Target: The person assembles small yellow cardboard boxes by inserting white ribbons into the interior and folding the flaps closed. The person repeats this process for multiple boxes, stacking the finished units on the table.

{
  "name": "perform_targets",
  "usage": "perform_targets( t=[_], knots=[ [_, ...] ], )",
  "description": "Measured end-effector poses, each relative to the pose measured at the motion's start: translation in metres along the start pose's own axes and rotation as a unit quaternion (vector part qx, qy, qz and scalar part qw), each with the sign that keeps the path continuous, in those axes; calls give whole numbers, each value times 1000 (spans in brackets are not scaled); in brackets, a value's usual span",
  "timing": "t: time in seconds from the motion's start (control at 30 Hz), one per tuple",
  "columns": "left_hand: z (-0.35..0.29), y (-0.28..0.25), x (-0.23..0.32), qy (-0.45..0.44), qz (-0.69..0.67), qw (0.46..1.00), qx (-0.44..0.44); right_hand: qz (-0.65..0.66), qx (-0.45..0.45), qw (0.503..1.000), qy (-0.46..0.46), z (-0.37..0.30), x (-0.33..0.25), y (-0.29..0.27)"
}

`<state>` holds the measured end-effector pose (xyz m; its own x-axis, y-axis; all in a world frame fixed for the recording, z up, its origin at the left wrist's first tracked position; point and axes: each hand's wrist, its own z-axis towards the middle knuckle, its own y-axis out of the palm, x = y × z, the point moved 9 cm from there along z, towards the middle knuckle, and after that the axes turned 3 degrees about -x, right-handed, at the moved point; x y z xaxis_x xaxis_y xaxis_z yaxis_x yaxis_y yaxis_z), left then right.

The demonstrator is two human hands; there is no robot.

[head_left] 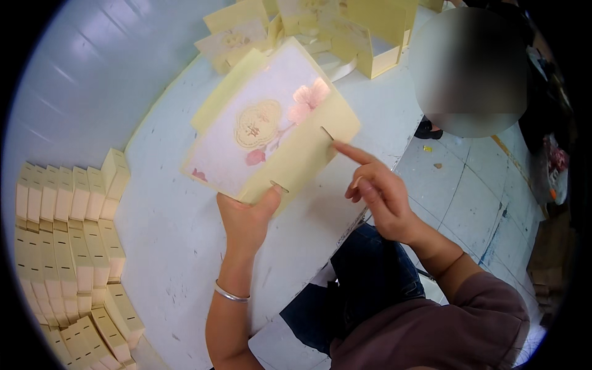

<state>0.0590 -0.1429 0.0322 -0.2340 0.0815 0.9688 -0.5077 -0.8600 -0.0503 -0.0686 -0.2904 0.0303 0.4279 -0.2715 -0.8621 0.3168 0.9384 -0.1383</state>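
Observation:
A pale yellow gift box (290, 166) with a flower-printed panel is tilted above the table. On it are pink blossoms, a gold ornamental label and two dark slits in the plain yellow strip. My left hand (245, 216) grips its lower edge, the thumb lying on the front by the lower slit and the other fingers hidden behind. My right hand (382, 194) is at the box's right side. Its index finger stretches out to the upper slit, with the tip at or very near the surface. The other right fingers are curled, and I see nothing held in them.
Rows of cream boxes (74, 259) with dark slits stand packed along the left. Several open yellow boxes (382, 58) with white ribbons sit at the far side of the white table (179, 246). Another person (472, 71), blurred, is at the far right beside the tiled floor (475, 185).

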Motion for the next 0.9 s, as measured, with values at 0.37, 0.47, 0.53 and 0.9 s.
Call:
perform_targets(
  t=[0.37,0.47,0.53,0.9],
  knots=[
    [-53,40,34,397,420,814,-61,121,72,988,67,-27,40,-10],
    [-71,49,42,474,464,747,-46,112,61,992,-9,-53,61,-10],
    [-84,55,49,538,528,657,10,118,65,990,-36,-58,67,-7],
    [-86,53,55,542,508,670,5,134,127,981,-60,-66,67,-12]
  ],
)
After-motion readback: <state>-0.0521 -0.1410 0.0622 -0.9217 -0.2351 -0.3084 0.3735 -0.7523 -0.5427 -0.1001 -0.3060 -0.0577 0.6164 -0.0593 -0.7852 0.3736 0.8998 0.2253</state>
